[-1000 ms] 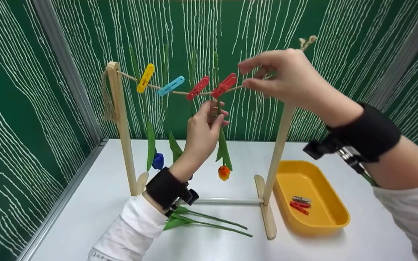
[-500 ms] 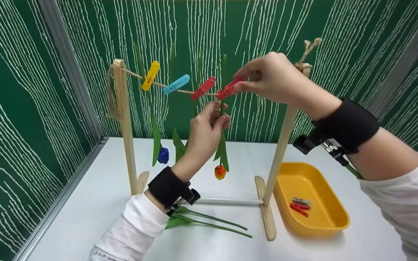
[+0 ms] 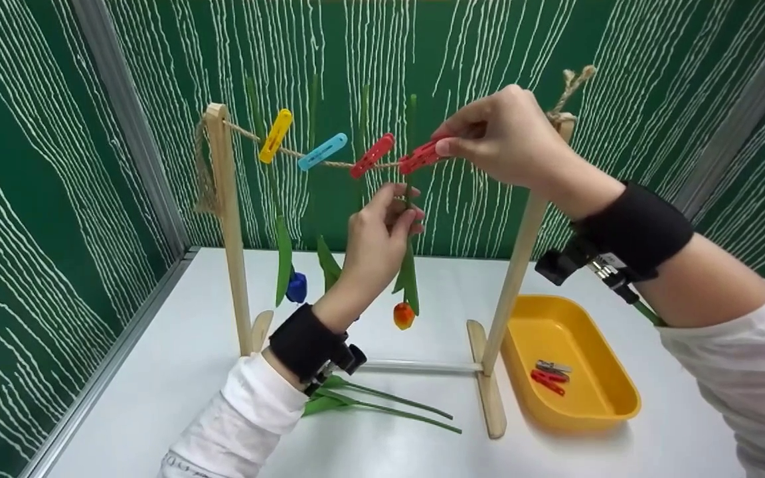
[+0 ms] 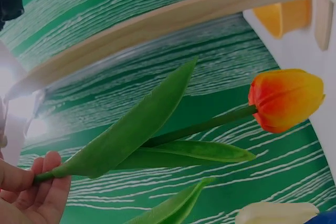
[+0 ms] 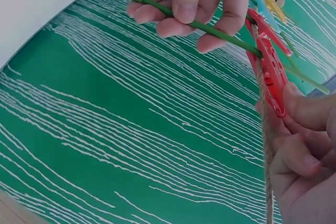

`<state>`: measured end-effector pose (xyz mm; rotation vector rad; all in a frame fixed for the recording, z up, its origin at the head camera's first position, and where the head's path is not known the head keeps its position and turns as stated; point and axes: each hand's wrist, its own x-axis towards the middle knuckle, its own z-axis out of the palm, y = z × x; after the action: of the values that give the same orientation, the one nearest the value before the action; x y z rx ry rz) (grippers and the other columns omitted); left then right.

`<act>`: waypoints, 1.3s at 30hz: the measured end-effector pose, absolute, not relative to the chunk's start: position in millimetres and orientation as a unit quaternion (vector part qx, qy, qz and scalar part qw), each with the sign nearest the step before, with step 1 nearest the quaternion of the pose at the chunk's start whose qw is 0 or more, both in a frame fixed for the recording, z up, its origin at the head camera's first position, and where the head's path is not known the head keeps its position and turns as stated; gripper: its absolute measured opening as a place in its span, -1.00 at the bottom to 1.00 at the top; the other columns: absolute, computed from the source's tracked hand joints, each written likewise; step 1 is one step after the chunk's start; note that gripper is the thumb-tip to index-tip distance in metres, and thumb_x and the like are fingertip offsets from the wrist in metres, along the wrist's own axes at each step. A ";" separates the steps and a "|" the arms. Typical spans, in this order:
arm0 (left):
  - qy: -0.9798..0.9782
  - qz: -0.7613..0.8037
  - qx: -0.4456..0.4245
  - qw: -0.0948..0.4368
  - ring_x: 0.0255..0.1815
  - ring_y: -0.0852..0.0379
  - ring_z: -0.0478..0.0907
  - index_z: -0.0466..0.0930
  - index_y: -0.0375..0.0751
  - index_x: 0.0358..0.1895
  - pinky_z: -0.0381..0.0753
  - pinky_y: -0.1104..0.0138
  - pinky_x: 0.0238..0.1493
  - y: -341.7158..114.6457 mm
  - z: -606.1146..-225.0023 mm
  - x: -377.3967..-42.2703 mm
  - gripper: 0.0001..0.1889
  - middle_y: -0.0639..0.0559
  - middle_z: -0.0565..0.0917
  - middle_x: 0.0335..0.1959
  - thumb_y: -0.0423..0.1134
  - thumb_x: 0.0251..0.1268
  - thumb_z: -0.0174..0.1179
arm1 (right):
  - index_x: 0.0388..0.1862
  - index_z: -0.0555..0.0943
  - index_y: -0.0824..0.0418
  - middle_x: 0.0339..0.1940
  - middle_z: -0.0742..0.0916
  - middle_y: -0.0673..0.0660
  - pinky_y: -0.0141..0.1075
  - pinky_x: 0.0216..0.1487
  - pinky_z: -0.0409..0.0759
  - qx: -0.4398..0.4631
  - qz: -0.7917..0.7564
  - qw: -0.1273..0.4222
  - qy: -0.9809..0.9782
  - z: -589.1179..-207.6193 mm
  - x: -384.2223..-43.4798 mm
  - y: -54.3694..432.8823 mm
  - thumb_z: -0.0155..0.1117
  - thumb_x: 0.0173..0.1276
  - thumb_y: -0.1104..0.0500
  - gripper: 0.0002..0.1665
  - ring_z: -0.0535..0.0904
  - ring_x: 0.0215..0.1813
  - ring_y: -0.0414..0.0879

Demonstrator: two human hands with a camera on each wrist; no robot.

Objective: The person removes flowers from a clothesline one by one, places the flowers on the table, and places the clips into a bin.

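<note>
My left hand (image 3: pixel 382 226) pinches the green stem of an orange tulip (image 3: pixel 404 316) just below the rope; the flower hangs head down, its leaves (image 4: pixel 131 119) spread in the left wrist view. With thumb and fingers, my right hand (image 3: pixel 509 143) pinches the handle end of a red clothespin (image 3: pixel 420 158). In the right wrist view that clothespin (image 5: pixel 273 77) sits across the rope (image 5: pixel 264 129) and the stem (image 5: pixel 215 32). Further left along the rope are another red clothespin (image 3: pixel 372 156), a blue clothespin (image 3: pixel 323 152) and a yellow clothespin (image 3: pixel 275 137), with stems at them.
Wooden posts, left (image 3: pixel 226 219) and right (image 3: pixel 522 265), hold up the rope. A blue tulip (image 3: pixel 296 287) hangs near the left post. Stems (image 3: pixel 402 405) lie on the white table (image 3: pixel 157 372). At right, a yellow tray (image 3: pixel 595 345) holds a few clothespins (image 3: pixel 548 382).
My right hand has come leftward from beside the red clothespin and taken hold of its handle end. My left hand still pinches the tulip stem in nearly the same place.
</note>
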<state>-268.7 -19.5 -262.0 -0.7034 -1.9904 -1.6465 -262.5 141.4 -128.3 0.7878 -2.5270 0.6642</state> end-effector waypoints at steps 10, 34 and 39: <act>-0.718 -0.607 -0.267 0.210 -0.26 0.11 0.65 0.46 -0.30 0.00 0.65 0.43 -0.15 -20.2 -268.2 -259.2 -0.78 -0.12 0.66 -0.24 -0.46 0.31 0.08 | -0.20 0.73 0.22 -0.34 0.75 0.17 -0.52 -0.62 0.28 0.247 0.312 0.201 -0.895 -122.3 -256.5 142.6 0.31 0.25 0.06 -0.72 0.38 -0.58 -0.21; -0.857 -0.359 -0.351 0.114 -0.41 0.28 0.61 0.62 -0.29 0.03 0.55 0.47 -0.05 -30.1 -319.9 -210.6 -0.73 0.00 0.71 -0.38 -0.43 0.30 0.11 | 0.06 0.62 0.25 -0.20 0.64 0.10 -0.63 -0.36 0.51 0.169 0.495 0.291 -0.801 -112.5 -247.8 271.5 0.31 0.23 0.12 -0.57 0.43 -0.43 -0.11; -0.881 -0.294 -0.368 0.052 -0.27 0.25 0.63 0.64 -0.25 0.02 0.58 0.59 -0.22 -36.6 -348.5 -204.7 -0.73 0.01 0.71 -0.34 -0.45 0.29 0.11 | 0.06 0.62 0.24 -0.27 0.66 0.00 -0.63 -0.46 0.49 0.122 0.481 0.279 -0.822 -143.8 -250.5 302.4 0.31 0.24 0.09 -0.58 0.44 -0.49 -0.15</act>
<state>-204.7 -36.6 -348.5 -1.1197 -2.6788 -0.8933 -250.5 302.4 -143.8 0.3273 -2.2050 1.2902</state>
